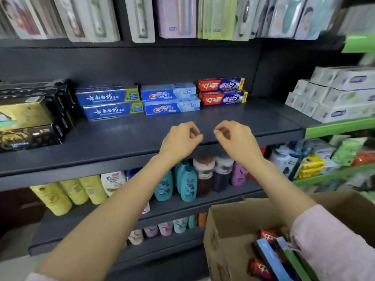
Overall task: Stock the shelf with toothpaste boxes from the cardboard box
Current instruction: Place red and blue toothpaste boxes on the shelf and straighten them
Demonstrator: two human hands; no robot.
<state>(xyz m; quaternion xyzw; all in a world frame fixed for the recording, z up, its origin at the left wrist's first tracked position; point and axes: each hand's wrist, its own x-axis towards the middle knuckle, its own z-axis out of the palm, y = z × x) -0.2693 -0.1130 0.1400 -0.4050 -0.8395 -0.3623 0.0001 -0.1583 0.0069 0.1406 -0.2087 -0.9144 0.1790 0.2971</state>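
On the dark shelf (125, 136) stand three short stacks of toothpaste boxes, two high each: blue-green ones (110, 103) at left, blue Crest ones (170, 99) in the middle, red-and-blue ones (222, 91) at right. My left hand (181, 138) and my right hand (233, 138) hover side by side over the shelf's front edge, below these stacks. Both hands hold nothing, with fingers loosely curled. The open cardboard box (227, 224) sits at the lower right, with several toothpaste boxes (272, 258) standing inside, partly hidden by my right sleeve.
Black and gold boxes (30, 116) fill the shelf's left end. White boxes (336, 94) are piled on the green-edged shelf at right. Toothbrush packs (176, 17) hang above. Bottles (184, 181) line the lower shelves.
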